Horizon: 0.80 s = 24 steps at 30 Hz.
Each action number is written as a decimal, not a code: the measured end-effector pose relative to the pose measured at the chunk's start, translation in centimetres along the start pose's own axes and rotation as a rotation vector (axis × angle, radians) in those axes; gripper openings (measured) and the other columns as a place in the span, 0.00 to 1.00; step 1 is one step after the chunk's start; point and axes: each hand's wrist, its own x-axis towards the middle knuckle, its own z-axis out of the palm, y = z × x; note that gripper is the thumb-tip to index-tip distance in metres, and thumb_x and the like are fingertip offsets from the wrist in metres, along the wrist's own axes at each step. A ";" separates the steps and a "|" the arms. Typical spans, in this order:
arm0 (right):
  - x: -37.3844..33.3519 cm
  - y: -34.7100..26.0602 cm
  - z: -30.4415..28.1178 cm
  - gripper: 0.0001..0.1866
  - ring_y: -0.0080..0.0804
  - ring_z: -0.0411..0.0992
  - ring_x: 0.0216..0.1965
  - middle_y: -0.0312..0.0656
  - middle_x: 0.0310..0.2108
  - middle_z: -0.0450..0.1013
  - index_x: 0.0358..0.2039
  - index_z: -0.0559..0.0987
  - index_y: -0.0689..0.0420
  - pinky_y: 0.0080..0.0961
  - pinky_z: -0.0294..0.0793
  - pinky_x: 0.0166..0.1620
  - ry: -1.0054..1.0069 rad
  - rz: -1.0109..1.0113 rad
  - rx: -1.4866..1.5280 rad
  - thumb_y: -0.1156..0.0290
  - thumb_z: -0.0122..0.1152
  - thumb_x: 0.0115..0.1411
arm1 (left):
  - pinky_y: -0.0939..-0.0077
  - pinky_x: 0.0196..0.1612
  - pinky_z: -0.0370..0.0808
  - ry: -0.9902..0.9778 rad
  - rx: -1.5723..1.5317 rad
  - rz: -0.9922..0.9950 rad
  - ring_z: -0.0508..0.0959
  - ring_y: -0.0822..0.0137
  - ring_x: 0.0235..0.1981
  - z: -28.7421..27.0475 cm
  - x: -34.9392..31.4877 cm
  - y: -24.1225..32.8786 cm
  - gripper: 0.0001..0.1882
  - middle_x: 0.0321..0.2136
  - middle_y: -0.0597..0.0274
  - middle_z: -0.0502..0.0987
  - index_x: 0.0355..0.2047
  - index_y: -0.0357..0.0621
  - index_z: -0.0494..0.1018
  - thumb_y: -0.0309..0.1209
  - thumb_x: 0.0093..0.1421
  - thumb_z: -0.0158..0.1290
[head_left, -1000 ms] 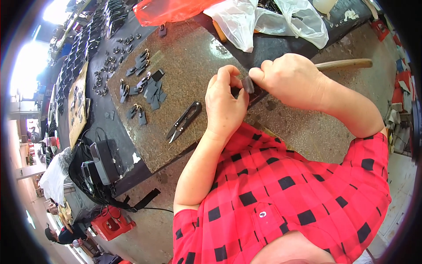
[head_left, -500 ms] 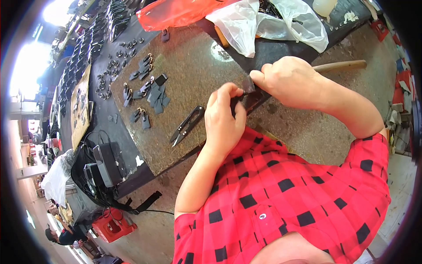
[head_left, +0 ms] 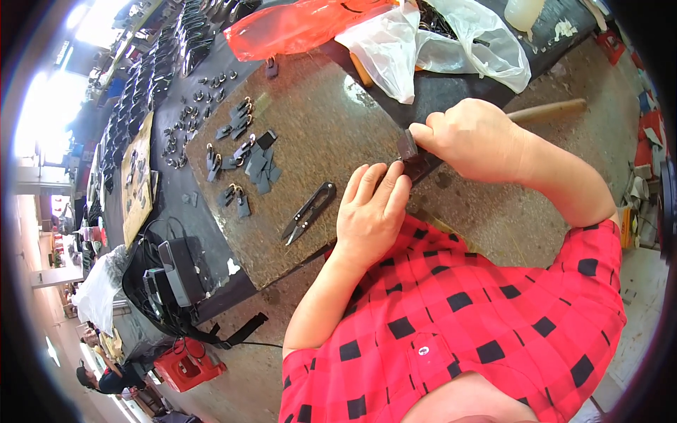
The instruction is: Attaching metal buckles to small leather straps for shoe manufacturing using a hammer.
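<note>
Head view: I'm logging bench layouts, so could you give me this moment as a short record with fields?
Right grip: closed on a wooden-handled hammer
Left grip: fingers extended close to the hammer's head; anything underneath is hidden
Board: brown, bearing snips and dark tabs, some with rings
Bags: red bag and white bag, toward the board's far edge

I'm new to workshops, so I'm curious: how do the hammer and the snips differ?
The hammer is in the right hand; the snips lie on the board. The hammer has a wooden handle; the snips are mostly black. The hammer looks longer than the snips. Both are hand tools.
</note>
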 end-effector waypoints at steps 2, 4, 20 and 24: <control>0.2 0.3 -0.3 0.06 0.40 0.72 0.21 0.44 0.19 0.70 0.26 0.69 0.57 0.31 0.70 0.22 0.011 -0.038 -0.003 0.71 0.50 0.46 | 0.66 0.48 0.63 -0.018 -0.003 -0.016 0.68 0.61 0.40 0.0 0.0 0.1 0.15 0.39 0.59 0.70 0.34 0.41 0.66 0.27 0.43 0.49; 0.3 0.2 -0.6 0.06 0.40 0.72 0.21 0.44 0.19 0.70 0.26 0.69 0.57 0.30 0.70 0.22 0.127 -0.004 -0.034 0.71 0.51 0.46 | 0.65 0.49 0.62 -0.035 -0.011 -0.035 0.68 0.62 0.40 -0.1 0.0 0.1 0.16 0.39 0.59 0.70 0.35 0.41 0.66 0.27 0.42 0.49; -0.1 0.1 0.8 0.05 0.36 0.71 0.18 0.42 0.16 0.68 0.24 0.67 0.56 0.28 0.69 0.19 0.101 -0.034 -0.057 0.70 0.49 0.46 | 0.65 0.50 0.61 -0.018 -0.014 -0.053 0.68 0.63 0.39 0.1 0.2 0.2 0.17 0.39 0.61 0.70 0.34 0.41 0.65 0.26 0.39 0.50; -0.2 0.1 -0.9 0.05 0.37 0.71 0.18 0.42 0.16 0.69 0.24 0.67 0.56 0.27 0.69 0.19 0.258 -0.021 -0.076 0.70 0.49 0.46 | 0.65 0.49 0.61 -0.009 0.015 -0.057 0.68 0.64 0.39 0.0 0.1 0.3 0.17 0.38 0.61 0.70 0.33 0.41 0.65 0.26 0.39 0.50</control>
